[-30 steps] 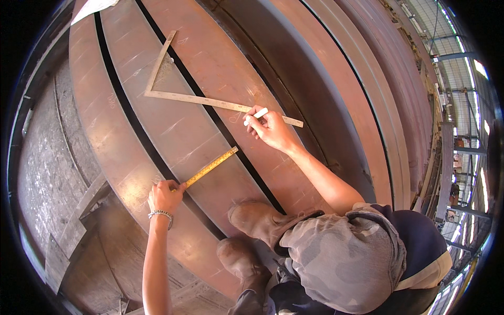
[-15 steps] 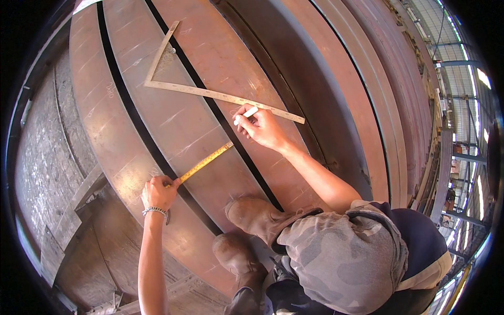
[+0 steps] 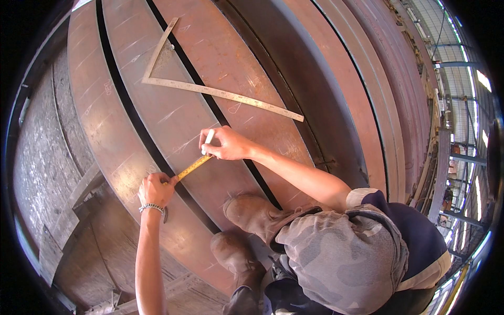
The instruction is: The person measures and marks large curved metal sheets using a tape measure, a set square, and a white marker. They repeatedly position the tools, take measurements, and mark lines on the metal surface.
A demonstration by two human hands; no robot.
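Head view shows the left hand (image 3: 156, 189) pinching one end of a yellow tape measure (image 3: 193, 166) against a rusty steel plate (image 3: 173, 113), fingers closed round it. At the tape's other end the right hand (image 3: 227, 144) presses the tape down while gripping a white chalk stick (image 3: 209, 137), fingers curled tight. Beyond the right fingers, well apart, lies a large metal framing square (image 3: 220, 93) across the dark gap (image 3: 128, 107) between plates. Judging from this, the tape could slip or bow if either pinch eases, throwing off the mark. No packages, labels or signs show; only faint chalk scratches mark the plate.
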